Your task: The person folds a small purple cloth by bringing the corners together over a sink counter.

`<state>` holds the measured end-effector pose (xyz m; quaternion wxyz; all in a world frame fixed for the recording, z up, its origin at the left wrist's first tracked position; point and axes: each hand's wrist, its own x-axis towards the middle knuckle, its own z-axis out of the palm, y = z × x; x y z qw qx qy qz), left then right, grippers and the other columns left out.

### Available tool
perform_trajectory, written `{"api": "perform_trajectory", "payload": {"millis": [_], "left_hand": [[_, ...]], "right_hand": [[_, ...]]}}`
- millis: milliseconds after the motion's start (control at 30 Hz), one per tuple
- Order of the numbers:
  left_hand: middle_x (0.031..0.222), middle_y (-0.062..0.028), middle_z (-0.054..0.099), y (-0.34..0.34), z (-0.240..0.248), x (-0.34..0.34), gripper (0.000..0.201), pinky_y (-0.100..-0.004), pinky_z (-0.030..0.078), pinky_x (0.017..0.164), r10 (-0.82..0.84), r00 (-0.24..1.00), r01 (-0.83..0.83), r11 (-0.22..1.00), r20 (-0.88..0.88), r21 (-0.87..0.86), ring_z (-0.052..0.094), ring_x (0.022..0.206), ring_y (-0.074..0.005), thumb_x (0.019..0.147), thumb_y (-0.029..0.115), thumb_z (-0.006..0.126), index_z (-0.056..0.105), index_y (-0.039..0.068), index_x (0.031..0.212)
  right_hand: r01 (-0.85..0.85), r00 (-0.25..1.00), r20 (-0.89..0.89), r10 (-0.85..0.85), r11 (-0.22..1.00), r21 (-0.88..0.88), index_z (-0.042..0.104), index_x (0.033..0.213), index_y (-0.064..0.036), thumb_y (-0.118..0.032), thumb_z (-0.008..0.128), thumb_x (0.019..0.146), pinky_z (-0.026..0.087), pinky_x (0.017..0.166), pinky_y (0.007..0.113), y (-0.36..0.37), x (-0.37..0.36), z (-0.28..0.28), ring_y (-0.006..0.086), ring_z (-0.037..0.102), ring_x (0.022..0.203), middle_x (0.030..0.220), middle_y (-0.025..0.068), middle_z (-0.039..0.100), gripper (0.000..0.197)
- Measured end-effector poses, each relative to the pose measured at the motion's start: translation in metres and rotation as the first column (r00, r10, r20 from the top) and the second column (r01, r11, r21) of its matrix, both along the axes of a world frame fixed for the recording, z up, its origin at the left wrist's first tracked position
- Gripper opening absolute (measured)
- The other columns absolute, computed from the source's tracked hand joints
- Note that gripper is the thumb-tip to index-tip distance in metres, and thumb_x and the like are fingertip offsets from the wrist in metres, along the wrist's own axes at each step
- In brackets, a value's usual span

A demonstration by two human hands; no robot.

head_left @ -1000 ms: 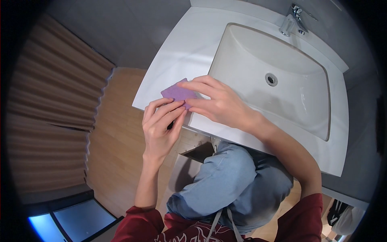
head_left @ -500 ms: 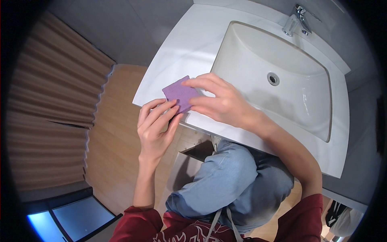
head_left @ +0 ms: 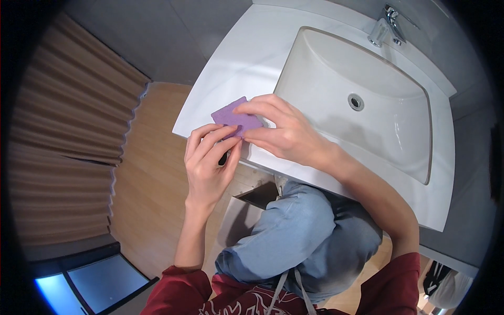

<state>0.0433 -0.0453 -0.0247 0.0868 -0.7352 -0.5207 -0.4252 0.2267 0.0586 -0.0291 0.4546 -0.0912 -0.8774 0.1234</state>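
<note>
A small flat purple sponge [head_left: 231, 114] is held over the near left corner of a white washbasin counter [head_left: 236, 63]. My right hand [head_left: 281, 131] pinches its right edge with thumb and fingers. My left hand [head_left: 209, 163] reaches up from below, its fingertips touching the sponge's lower edge. A small dark thing shows between the fingers of my left hand; I cannot tell what it is.
The oval basin [head_left: 362, 100] with its drain [head_left: 355, 102] lies right of my hands, a chrome tap [head_left: 386, 23] at its back. A wooden floor [head_left: 152, 184] and a brown curtain [head_left: 58, 136] lie to the left. My knees in blue jeans [head_left: 299, 241] are below the counter.
The purple sponge has tilted slightly between my fingers, and my left fingers have slid up along its lower edge. Both hands stay at the counter corner.
</note>
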Motion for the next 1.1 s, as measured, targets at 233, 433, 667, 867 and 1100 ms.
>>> {"api": "perform_trajectory", "payload": {"millis": [233, 433, 667, 867, 1100], "left_hand": [[0.107, -0.0049, 0.076, 0.000, -0.003, -0.005, 0.018, -0.0379, 0.052, 0.085, 0.004, 1.000, -0.004, 1.000, -0.021, 0.010, 0.066, 0.101, -0.0271, 0.075, -0.002, 0.082, 0.076, 0.003, 0.091], [0.109, -0.0083, 0.076, -0.001, 0.003, -0.004, 0.022, -0.0384, 0.055, 0.089, 0.010, 0.997, -0.011, 1.000, -0.077, -0.015, 0.065, 0.104, -0.0289, 0.073, -0.005, 0.083, 0.077, 0.001, 0.093], [0.113, -0.0086, 0.075, -0.008, 0.002, -0.014, 0.029, -0.0388, 0.054, 0.089, 0.030, 0.998, -0.032, 0.999, -0.061, -0.021, 0.065, 0.104, -0.0287, 0.071, -0.004, 0.084, 0.076, 0.002, 0.099], [0.110, -0.0040, 0.074, -0.009, 0.001, -0.015, 0.022, -0.0377, 0.051, 0.082, 0.035, 0.997, -0.035, 0.999, -0.072, 0.009, 0.066, 0.100, -0.0254, 0.072, -0.001, 0.083, 0.076, 0.004, 0.092], [0.108, -0.0031, 0.074, -0.008, 0.003, -0.015, 0.021, -0.0375, 0.048, 0.080, 0.026, 0.993, -0.022, 0.999, -0.112, 0.033, 0.066, 0.099, -0.0246, 0.073, -0.002, 0.083, 0.075, 0.004, 0.090]], "right_hand": [[0.011, 1.000, 0.004, -0.011, 1.000, -0.005, 0.076, 0.086, -0.0061, -0.010, 0.079, 0.075, 0.054, 0.096, 0.039, 0.006, 0.010, 0.001, 0.0267, 0.059, 0.120, 0.127, 0.0051, 0.064, 0.012], [0.018, 0.999, 0.041, -0.020, 0.999, 0.049, 0.074, 0.083, -0.0058, -0.009, 0.080, 0.074, 0.053, 0.097, 0.039, 0.007, 0.009, 0.002, 0.0269, 0.058, 0.120, 0.130, 0.0055, 0.063, 0.012], [0.037, 0.999, 0.021, -0.038, 0.998, 0.058, 0.073, 0.081, -0.0064, -0.007, 0.080, 0.070, 0.054, 0.096, 0.039, 0.013, 0.020, 0.004, 0.0271, 0.059, 0.120, 0.130, 0.0053, 0.063, 0.012], [0.023, 0.996, 0.079, -0.032, 0.994, 0.106, 0.075, 0.085, -0.0042, 0.000, 0.081, 0.066, 0.055, 0.093, 0.039, 0.014, 0.022, 0.005, 0.0303, 0.060, 0.118, 0.132, 0.0091, 0.063, 0.020], [0.027, 0.990, 0.130, -0.046, 0.988, 0.151, 0.069, 0.078, -0.0023, -0.007, 0.077, 0.073, 0.053, 0.098, 0.038, 0.015, 0.019, 0.002, 0.0251, 0.058, 0.123, 0.132, 0.0078, 0.062, 0.010]]}}
